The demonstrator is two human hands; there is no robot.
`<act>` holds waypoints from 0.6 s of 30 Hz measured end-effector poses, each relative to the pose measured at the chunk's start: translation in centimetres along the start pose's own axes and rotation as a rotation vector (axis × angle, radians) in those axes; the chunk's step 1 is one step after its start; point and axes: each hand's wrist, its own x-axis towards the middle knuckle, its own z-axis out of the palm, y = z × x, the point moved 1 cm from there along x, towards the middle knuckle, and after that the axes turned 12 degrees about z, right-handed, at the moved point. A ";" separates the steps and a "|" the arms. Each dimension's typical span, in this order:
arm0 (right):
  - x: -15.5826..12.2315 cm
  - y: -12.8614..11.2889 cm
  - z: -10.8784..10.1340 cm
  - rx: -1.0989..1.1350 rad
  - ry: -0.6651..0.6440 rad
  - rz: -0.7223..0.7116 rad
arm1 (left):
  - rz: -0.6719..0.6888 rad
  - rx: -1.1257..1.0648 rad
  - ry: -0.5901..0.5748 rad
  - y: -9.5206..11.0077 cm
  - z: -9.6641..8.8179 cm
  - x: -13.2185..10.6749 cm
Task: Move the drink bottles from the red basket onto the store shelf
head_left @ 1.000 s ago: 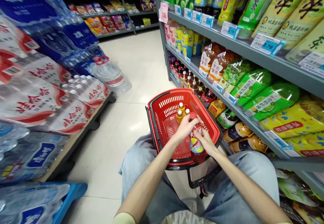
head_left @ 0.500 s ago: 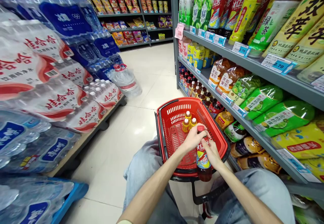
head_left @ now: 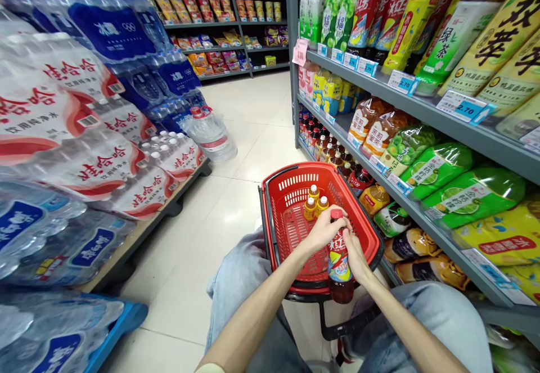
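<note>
A bottle of red iced tea (head_left: 340, 269) with a red cap is tilted over the near right end of the red shopping basket (head_left: 287, 180), its base toward me. My left hand (head_left: 327, 231) is closed around the bottle's neck just below the cap. Against the bottle's right side rests my right hand (head_left: 355, 254), its fingers curled behind the upper label and partly hidden. Several small bottles with yellow labels (head_left: 321, 205) and white caps stand inside the basket, beyond my hands.
Drink shelves (head_left: 422, 100) rise close on my right. On the left, shrink-wrapped water packs (head_left: 80, 153) are stacked on a low pallet (head_left: 169, 193). A large water jug (head_left: 211, 136) stands on the floor ahead. The basket's black handle (head_left: 350, 326) hangs between my knees.
My right hand has shifted slightly along the bottle, so more of the label shows. The bottle and my left hand stay almost in place.
</note>
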 end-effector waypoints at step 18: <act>0.5 -0.1 -0.1 -0.031 -0.063 0.022 | 0.011 -0.048 0.034 0.3 -0.5 0.0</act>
